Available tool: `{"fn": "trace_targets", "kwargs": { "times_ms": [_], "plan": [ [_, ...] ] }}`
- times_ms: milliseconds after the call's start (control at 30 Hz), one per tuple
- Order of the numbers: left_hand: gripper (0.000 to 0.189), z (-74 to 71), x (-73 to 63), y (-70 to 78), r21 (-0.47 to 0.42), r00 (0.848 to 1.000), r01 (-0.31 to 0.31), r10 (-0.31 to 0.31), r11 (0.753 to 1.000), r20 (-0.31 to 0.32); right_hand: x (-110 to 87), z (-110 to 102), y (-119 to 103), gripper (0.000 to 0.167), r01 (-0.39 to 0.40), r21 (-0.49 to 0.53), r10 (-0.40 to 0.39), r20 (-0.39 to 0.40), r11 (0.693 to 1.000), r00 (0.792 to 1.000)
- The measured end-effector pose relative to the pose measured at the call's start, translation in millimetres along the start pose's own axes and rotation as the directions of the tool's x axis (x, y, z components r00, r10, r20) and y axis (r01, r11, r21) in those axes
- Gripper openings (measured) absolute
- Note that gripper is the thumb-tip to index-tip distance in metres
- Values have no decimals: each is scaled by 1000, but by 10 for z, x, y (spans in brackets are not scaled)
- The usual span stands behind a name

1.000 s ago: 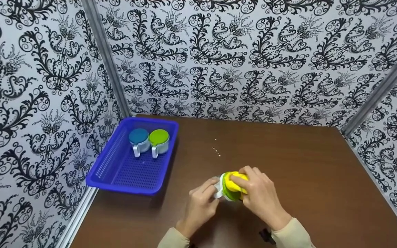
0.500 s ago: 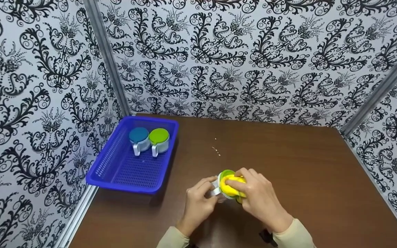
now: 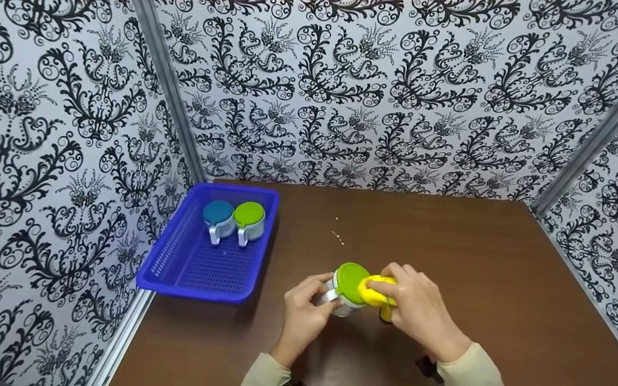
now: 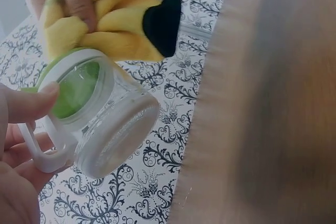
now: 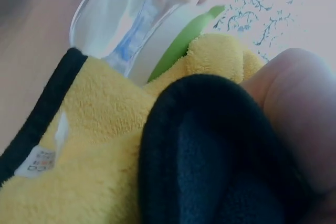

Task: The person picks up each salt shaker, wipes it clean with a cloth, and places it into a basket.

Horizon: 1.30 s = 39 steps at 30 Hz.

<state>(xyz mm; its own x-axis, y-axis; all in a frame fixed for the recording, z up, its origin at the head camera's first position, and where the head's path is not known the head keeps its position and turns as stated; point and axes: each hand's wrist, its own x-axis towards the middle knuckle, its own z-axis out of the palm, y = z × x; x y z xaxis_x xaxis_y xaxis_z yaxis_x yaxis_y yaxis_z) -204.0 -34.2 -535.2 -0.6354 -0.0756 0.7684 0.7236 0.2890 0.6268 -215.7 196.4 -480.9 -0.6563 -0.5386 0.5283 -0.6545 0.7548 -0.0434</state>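
By its white handle, my left hand point(image 3: 303, 313) grips a clear jar point(image 4: 118, 129) with a green lid point(image 3: 350, 280). The jar is tilted above the table, its base facing the left wrist camera. My right hand point(image 3: 419, 305) bunches a yellow cloth point(image 3: 374, 291) and presses it at the right edge of the lid. Black trim and a white tag show on the cloth point(image 5: 105, 108) in the right wrist view; part of it hangs below the fingers.
A blue plastic basket point(image 3: 196, 294) stands at the left on the brown table point(image 3: 448, 241). Inside it are a blue-lidded jar point(image 3: 218, 213) and a green-lidded jar point(image 3: 249, 215). Small white crumbs point(image 3: 337, 236) lie beyond my hands. Patterned walls point(image 3: 352, 96) border the table.
The cloth has moved from covering most of the lid to its right edge, exposing the green top. My right hand has shifted slightly right; the jar has turned more upright.
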Motion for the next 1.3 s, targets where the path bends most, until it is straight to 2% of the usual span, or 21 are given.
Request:
{"fn": "trace_targets", "kwargs": {
  "times_ms": [167, 300, 433, 533, 600, 667, 800, 900, 1033, 1300],
  "plan": [
    [35, -40, 33, 125, -50, 1000, 14, -13, 999, 29, -3, 48, 97, 49, -51, -12, 51, 5, 999, 999],
    [34, -26, -3, 112, -89, 998, 13, -8, 996, 63, 7, 88, 147, 48, -92, -17, 92, -5, 996, 996],
    [33, -15, -5, 138, -109, 995, 50, -40, 993, 88, 34, 107, 170, 48, -134, -17, 134, -3, 991, 991],
    [33, 13, -23, 98, -117, 993, 77, -65, 990, 101, 58, 115, 164, 48, -149, -18, 149, 9, 989, 989],
    [33, 39, -55, 20, -119, 992, 79, -66, 990, 109, 75, 120, 149, 47, -148, -18, 148, 12, 989, 989],
    [31, 64, -89, -59, -125, 990, 91, -76, 988, 120, 91, 125, 130, 46, -132, -17, 132, 5, 991, 991],
    [31, 53, -43, 31, -137, 990, 93, -76, 986, 123, 117, 128, 81, 47, -93, -16, 93, -2, 996, 996],
    [32, 30, 23, 161, -149, 991, 83, -66, 985, 115, 125, 121, 36, 51, -68, -7, 68, 0, 998, 998],
    [31, 29, 31, 172, -166, 989, 109, -89, 980, 122, 135, 111, -25, 54, -2, 15, 3, -33, 1000, 999],
    [30, 4, 72, 140, -147, 989, 125, -111, 981, 99, 190, 71, -121, 54, 172, 28, -167, -136, 985, 977]
  ]
}}
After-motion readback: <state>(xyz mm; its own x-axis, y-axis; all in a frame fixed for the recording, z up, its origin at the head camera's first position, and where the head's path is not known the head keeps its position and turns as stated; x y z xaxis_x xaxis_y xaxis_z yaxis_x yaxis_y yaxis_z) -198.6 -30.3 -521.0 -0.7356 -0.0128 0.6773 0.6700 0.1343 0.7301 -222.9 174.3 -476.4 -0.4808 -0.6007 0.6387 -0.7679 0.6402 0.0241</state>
